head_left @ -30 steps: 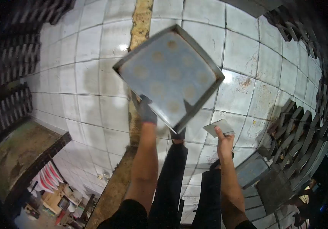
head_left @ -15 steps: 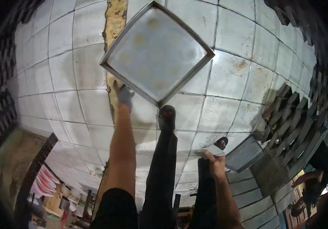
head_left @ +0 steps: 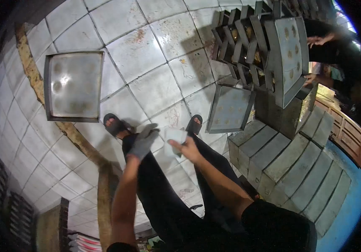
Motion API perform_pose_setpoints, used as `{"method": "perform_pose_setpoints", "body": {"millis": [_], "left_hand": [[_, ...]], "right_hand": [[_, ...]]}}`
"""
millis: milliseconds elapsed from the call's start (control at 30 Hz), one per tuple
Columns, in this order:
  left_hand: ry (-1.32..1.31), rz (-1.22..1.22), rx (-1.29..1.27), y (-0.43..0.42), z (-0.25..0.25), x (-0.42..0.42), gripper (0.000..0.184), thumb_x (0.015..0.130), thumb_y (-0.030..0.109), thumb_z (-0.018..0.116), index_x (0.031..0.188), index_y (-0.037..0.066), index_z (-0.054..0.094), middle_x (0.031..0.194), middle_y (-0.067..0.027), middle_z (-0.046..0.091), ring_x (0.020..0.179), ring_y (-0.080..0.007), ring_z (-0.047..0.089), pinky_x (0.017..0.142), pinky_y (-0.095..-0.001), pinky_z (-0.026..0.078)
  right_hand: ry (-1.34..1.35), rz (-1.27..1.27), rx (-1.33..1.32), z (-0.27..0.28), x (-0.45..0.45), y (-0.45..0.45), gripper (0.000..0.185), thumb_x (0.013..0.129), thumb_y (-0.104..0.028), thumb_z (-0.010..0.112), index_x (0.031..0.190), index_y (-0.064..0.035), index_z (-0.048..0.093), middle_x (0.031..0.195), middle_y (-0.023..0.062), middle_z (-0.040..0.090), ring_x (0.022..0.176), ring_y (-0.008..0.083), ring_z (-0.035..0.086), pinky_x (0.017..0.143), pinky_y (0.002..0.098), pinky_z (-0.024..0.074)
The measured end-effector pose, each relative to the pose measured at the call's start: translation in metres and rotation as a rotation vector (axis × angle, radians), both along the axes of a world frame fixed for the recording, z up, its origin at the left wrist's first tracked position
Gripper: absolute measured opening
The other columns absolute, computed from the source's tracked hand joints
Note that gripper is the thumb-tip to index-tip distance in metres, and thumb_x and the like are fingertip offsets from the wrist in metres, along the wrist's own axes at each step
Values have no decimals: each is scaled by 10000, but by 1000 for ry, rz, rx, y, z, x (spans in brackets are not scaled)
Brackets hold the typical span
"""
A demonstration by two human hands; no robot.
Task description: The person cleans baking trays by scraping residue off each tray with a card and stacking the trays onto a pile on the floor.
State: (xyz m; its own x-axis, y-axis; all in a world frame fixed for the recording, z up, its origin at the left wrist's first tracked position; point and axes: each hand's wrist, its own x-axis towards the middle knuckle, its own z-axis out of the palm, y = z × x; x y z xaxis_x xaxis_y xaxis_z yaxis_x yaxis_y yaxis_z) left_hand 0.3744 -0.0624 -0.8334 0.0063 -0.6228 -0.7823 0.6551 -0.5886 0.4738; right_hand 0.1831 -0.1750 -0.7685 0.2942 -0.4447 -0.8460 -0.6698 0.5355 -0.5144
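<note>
My left hand [head_left: 144, 143] wears a grey glove and is in front of my left leg, its fingers stretched out and slightly blurred. It holds nothing and is close to the white flat squarish piece [head_left: 175, 138] in my right hand [head_left: 187, 150]. My right thumb lies on top of that piece, with the fingers hidden beneath; its material is unclear. A square metal tray [head_left: 73, 86] with round brownish marks lies on the tiles ahead of my left foot. Another marked metal tray [head_left: 230, 108] is beyond my right foot, beside a stack of metal trays.
At the right, another person's hands [head_left: 321, 40] hold an upright metal tray [head_left: 290, 54] against staggered stacked trays [head_left: 247, 42]. Rows of metal boxes [head_left: 289, 168] stand at lower right. A worn yellowish strip [head_left: 31, 75] crosses the tiled floor [head_left: 155, 88].
My left hand has left the edge of the floor tray and come back near my right hand. The view has swung right, bringing the other person with the upright tray into sight.
</note>
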Motion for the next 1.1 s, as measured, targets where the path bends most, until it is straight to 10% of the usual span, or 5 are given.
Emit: {"method": "perform_pose_setpoints", "body": {"millis": [167, 400, 633, 867, 1100], "left_hand": [[95, 376, 69, -108, -36, -173, 529, 1004, 199, 660, 1487, 121, 459, 1377, -75, 585, 1237, -168, 554, 1036, -317, 461], [143, 562, -491, -398, 73, -294, 989, 896, 315, 781, 1639, 127, 157, 1595, -151, 361, 1440, -306, 387, 1159, -390, 353], [-50, 357, -318, -523, 139, -207, 758, 893, 323, 773, 1483, 1, 424, 1388, -237, 543, 1257, -308, 544, 1092, -395, 413], [-748, -69, -421, -269, 130, -139, 353, 935, 81, 616, 1273, -18, 602, 1242, -184, 639, 1152, -315, 610, 1021, -406, 495], [-585, 354, -22, 42, 112, -55, 370, 980, 89, 621, 1337, 63, 525, 1126, -66, 615, 1006, -208, 600, 903, -376, 517]], "right_hand": [[168, -354, -117, -105, -183, -92, 349, 939, -252, 784, 1159, 9, 713, 1027, 70, 748, 872, 158, 682, 789, 329, 549], [276, -540, -112, -25, -335, -113, 426, 932, -261, 795, 1222, 21, 661, 1132, 60, 718, 1014, 152, 648, 908, 319, 501], [81, -771, -109, 47, -337, -139, 394, 928, -164, 791, 1242, 18, 638, 1186, 70, 707, 1033, 159, 648, 933, 317, 497], [-269, 140, 465, 157, -255, -137, 307, 911, -146, 796, 1180, -33, 702, 1079, 57, 748, 980, 145, 681, 868, 342, 552], [-669, 559, 674, 138, -100, -75, 298, 986, -196, 710, 1229, -27, 680, 1159, 96, 735, 1070, 172, 673, 940, 355, 553]]}}
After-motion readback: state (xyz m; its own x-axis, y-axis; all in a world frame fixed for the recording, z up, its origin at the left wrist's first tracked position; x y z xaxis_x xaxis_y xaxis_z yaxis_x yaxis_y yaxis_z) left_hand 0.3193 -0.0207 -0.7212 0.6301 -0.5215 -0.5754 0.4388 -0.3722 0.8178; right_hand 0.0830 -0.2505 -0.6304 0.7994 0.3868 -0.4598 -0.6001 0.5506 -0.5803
